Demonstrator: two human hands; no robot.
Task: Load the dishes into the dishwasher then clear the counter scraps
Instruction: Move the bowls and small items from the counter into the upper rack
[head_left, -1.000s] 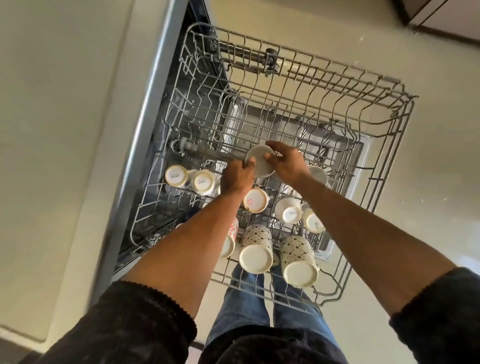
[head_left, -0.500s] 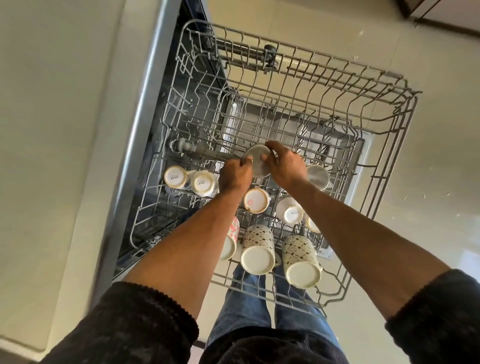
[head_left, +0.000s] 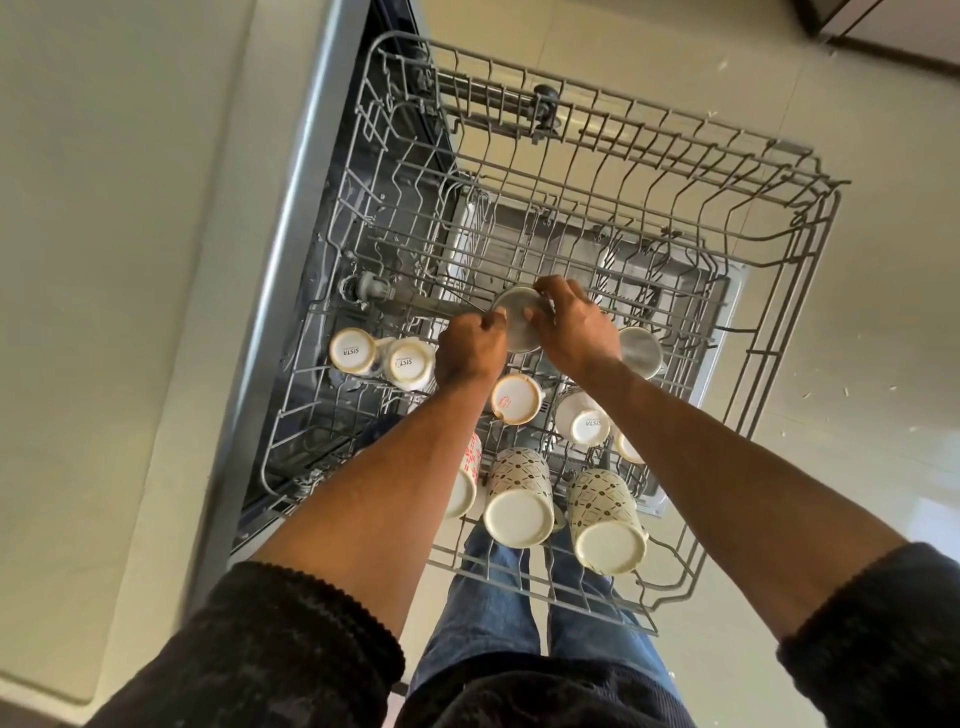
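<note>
Two hands, left and right, both pinch one steel cup over a rack holding about nine upturned cups.

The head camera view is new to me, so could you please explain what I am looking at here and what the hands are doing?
This picture comes from a camera worn on a person's head, looking straight down, so you see their own two arms and legs. Below them is a pulled-out dishwasher rack, a wire basket. Beside it on the left runs the counter. Several mugs stand upside down in the rack. The left hand and the right hand together hold a small steel cup, its base towards the camera, over the rack. A second steel cup sits just right of the right hand. The far half of the rack holds no dishes.
</note>
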